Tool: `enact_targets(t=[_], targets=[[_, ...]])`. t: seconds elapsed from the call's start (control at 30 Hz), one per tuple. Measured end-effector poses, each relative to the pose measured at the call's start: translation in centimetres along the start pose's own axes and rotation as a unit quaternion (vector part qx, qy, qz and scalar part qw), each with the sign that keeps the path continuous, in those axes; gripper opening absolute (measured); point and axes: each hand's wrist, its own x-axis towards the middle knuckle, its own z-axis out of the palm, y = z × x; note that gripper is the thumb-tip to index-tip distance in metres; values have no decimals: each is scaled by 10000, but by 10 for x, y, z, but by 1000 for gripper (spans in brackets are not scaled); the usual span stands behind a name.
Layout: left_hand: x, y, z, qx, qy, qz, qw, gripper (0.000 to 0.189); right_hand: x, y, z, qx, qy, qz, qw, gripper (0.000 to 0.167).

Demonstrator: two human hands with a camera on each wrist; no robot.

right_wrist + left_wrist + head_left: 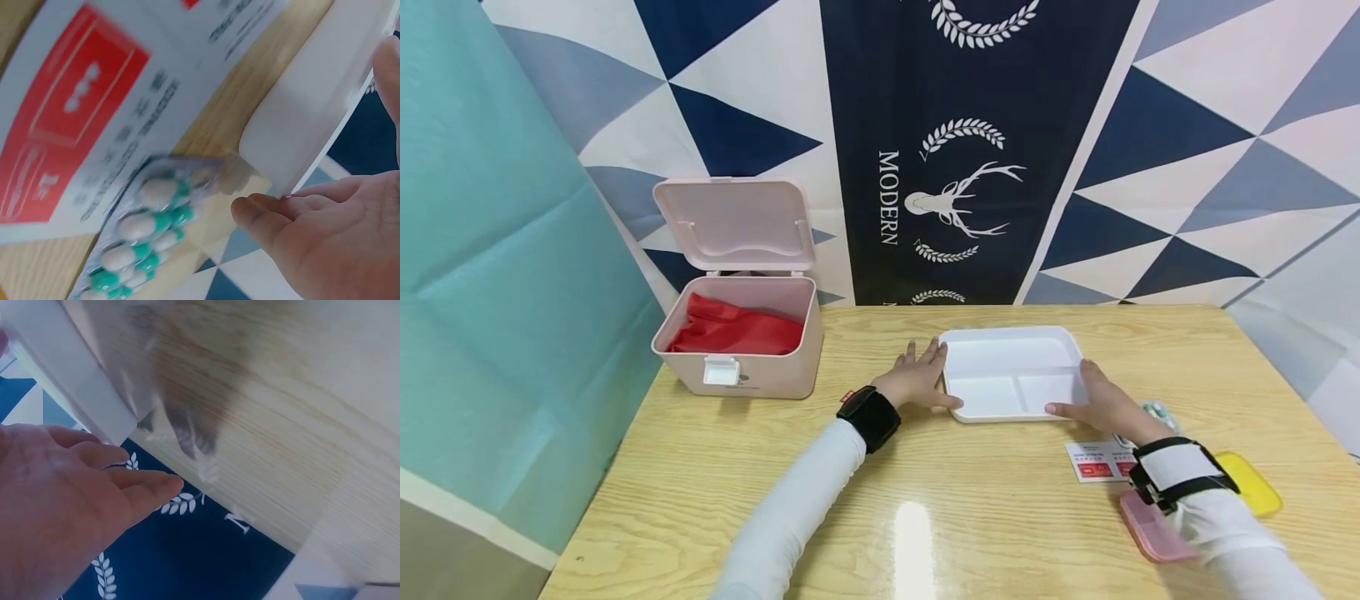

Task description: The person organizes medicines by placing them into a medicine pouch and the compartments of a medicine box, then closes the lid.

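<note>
A white tray [1011,372] with three compartments lies on the table near the back edge. At its left side my left hand [917,383] spreads its fingers outside the wall, the thumb reaching over the front left corner. In the left wrist view those fingers [150,487] look straight. My right hand [1101,400] is at the right side, thumb by the front right corner. The right wrist view shows its fingertips [250,215] touching the tray rim. Close to the right hand lie a capsule blister pack [134,234] and a white-and-red printed packet [81,106].
A pale pink box [752,375] with its lid raised stands at the back left, red cloth [737,329] inside. Beneath and beside the right forearm are a pink case [1153,529] and a yellow case [1251,483]. A patterned curtain [760,125] hangs behind the table.
</note>
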Motion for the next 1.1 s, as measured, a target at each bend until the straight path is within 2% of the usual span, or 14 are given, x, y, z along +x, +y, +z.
enact_targets(t=[0.2, 0.53, 0.77, 0.97, 1.1], targets=[[-14, -15, -1, -4, -99, -24, 9999, 100, -3, -14, 9, -184, -124, -186, 9996, 120], [-38, -39, -3, -66, -56, -64, 9999, 103, -9, -37, 22, -119, -305, -379, 9987, 115], [-56, -52, 2, -177, 138, -100, 9997, 106, -18, -48, 31, -96, -423, -494, 9978, 112], [-71, -64, 6, -242, 22, -75, 9997, 108, -31, -58, 38, -93, -407, -738, 9964, 109], [-82, -69, 10, -442, -29, -55, 9990, 108, -38, -62, 43, -207, -360, -805, 9959, 108]])
